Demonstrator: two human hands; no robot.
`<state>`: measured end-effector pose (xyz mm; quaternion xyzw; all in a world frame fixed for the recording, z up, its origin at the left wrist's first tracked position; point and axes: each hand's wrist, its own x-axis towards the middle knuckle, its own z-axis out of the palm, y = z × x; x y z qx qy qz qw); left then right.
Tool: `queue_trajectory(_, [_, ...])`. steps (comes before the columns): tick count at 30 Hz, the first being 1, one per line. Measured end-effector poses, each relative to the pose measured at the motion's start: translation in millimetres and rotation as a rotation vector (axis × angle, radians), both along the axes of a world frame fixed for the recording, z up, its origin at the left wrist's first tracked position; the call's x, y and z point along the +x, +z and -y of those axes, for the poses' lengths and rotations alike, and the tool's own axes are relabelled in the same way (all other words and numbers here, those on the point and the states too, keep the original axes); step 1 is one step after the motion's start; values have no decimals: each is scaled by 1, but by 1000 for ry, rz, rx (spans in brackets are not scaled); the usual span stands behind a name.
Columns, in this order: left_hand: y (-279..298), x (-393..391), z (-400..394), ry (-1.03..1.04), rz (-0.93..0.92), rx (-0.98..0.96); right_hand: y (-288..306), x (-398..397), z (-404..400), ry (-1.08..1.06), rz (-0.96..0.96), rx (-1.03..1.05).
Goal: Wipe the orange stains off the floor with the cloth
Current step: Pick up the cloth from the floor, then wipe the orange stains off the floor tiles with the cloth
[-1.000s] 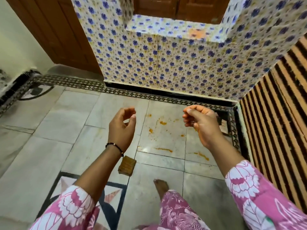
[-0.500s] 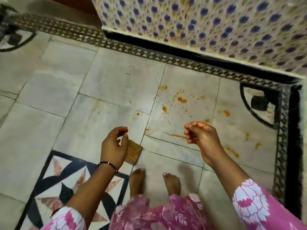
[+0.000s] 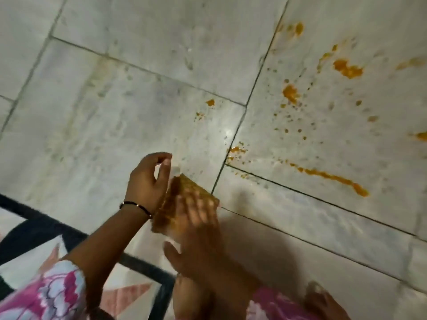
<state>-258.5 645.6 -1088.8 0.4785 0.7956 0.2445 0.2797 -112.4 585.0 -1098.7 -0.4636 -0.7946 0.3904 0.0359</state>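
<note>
Orange stains are spattered over the pale marble floor: a blob, a second blob, a long streak and a small splash at a tile joint. A folded brown-orange cloth lies on the floor just left of the stains. My right hand, blurred by motion, comes over the cloth from below with fingers spread across its top. My left hand hovers at the cloth's left edge, fingers loosely curled and holding nothing.
A dark-bordered star inlay fills the lower left floor. My bare foot and pink floral clothing sit along the bottom edge. Dark tile joints cross the floor.
The view has dropped much closer to the floor. My right hand moved left and down onto the cloth. My left hand stays beside the cloth.
</note>
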Motion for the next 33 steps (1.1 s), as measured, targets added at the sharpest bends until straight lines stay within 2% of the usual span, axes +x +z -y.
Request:
queue_trajectory(2, [-27,-11,-11,-105,-47,82,-40,-34,-8,12,67,154])
queue_trajectory(5, [-52,-27,-21,-262,-88,173,-79,-61,-29,26,169,245])
queue_trajectory(8, [-55,-45,-24,-412,-140,167,-95,-53,-39,178,113,317])
queue_trajectory(10, [-51,-54,-24,-439,-191,158,-94,-32,-44,252,87,407])
queue_trajectory(12, [-48,-55,-23,-398,-214,168,-94,1,-51,258,157,464])
queue_trajectory(16, [-57,-40,-8,-131,-161,163,-87,66,-36,7,299,436])
queue_trajectory(19, [-84,-43,21,-225,-285,12,-86,60,7,-104,338,354])
queue_trajectory(22, [-106,-50,44,-277,-396,-58,-87,30,27,22,232,351])
queue_trajectory(25, [-110,-47,57,-243,-403,-44,-93,1,-2,404,114,435])
queue_trajectory(27, [-108,-48,61,-172,-350,-17,-99,-16,-41,554,94,498])
queue_trajectory(29, [-108,-50,62,-107,-316,5,-100,-26,-81,530,93,511])
queue_trajectory(33, [-113,-48,62,-152,-398,-19,-93,6,-101,222,160,473])
